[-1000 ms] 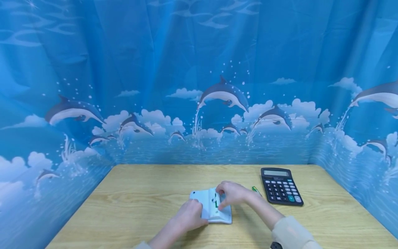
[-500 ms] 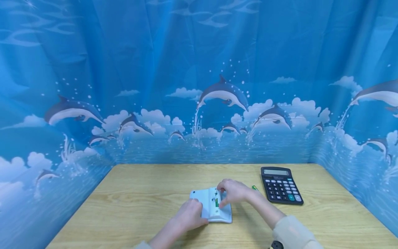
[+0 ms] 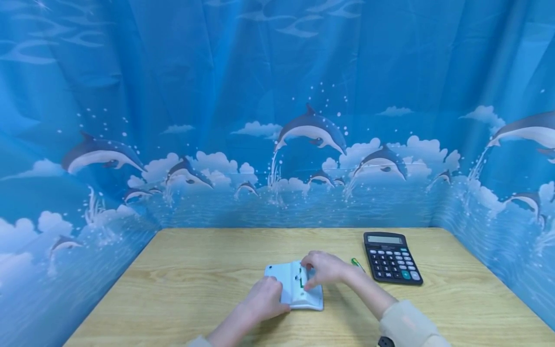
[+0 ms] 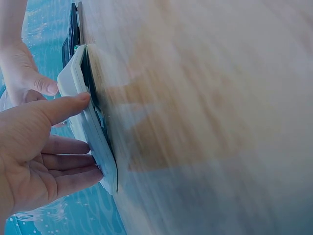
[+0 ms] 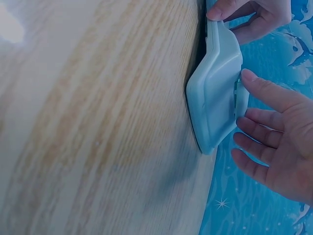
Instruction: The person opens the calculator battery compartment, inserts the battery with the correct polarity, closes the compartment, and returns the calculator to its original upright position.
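Note:
A pale blue calculator (image 3: 284,271) lies face down on the table, its thick raised back uppermost. My left hand (image 3: 264,298) grips its left side and near edge, thumb along the lower rim in the left wrist view. Over the raised part, my right hand (image 3: 326,268) pinches a small pale battery cover (image 5: 242,101) between thumb and fingertips. A green strip shows beside this cover, at the battery opening (image 3: 301,284); the fingers hide much of it. A small green battery-like stick (image 3: 356,263) lies behind the right forearm, partly hidden.
A black desk calculator (image 3: 392,258) lies face up at the back right of the wooden table (image 3: 195,270). A blue dolphin-print curtain (image 3: 269,120) surrounds the table at the back and both sides.
Half a second ago a larger green patch showed in the battery opening; now only a thin green line is visible. The right hand has shifted slightly, while the left hand stays in place.

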`<state>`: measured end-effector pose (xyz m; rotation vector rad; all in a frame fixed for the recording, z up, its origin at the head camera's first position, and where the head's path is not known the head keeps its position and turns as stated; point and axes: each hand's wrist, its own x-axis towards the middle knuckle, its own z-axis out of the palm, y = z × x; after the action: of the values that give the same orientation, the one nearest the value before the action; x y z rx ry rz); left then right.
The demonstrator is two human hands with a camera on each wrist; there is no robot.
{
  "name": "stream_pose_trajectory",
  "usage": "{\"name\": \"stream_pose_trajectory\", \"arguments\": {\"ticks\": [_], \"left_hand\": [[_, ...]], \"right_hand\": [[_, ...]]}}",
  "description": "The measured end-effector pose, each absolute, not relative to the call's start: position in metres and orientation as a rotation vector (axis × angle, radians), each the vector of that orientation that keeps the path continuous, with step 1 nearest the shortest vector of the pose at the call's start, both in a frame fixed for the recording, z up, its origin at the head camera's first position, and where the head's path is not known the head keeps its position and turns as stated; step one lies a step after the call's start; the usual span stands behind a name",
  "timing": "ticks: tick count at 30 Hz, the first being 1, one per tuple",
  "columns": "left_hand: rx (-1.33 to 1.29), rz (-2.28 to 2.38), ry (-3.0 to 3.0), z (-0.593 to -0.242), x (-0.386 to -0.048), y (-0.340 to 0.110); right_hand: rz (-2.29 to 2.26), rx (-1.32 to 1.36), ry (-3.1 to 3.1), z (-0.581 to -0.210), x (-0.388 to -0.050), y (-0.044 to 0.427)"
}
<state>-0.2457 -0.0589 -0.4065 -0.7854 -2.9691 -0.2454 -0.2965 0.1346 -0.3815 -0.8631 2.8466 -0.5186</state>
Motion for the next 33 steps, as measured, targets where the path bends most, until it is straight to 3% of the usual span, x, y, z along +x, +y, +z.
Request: {"name": "stream_pose_trajectory", "arguments": {"ticks": [33], "left_hand": [[-0.823,-0.258,-2.916,-0.4072,-0.2452,-0.0604]], "right_hand": [[-0.599,-0.803,2.774,-0.3808,-0.2965,0.1326]]}}
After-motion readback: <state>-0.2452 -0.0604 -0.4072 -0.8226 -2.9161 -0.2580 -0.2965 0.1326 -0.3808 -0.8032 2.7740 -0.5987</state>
